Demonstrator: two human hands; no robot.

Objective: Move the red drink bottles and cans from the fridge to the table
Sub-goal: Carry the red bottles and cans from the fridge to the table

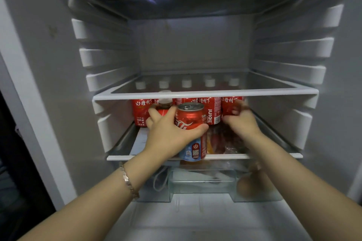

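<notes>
Red can (191, 123) sits gripped in our left hand (168, 133) at the near shelf (215, 156) edge; our right hand (242, 119) closes blurrily on a far-right red bottle (230, 106).

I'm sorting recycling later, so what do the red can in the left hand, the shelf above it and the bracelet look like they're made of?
Red can: likely aluminium, glossy printed finish; bare silvery top with a pull tab.
Shelf: apparently clear glass in a white plastic frame; bottle caps show through it.
Bracelet: seemingly metal, pale golden links with a dull shine; plated or solid, I can't tell.
</notes>
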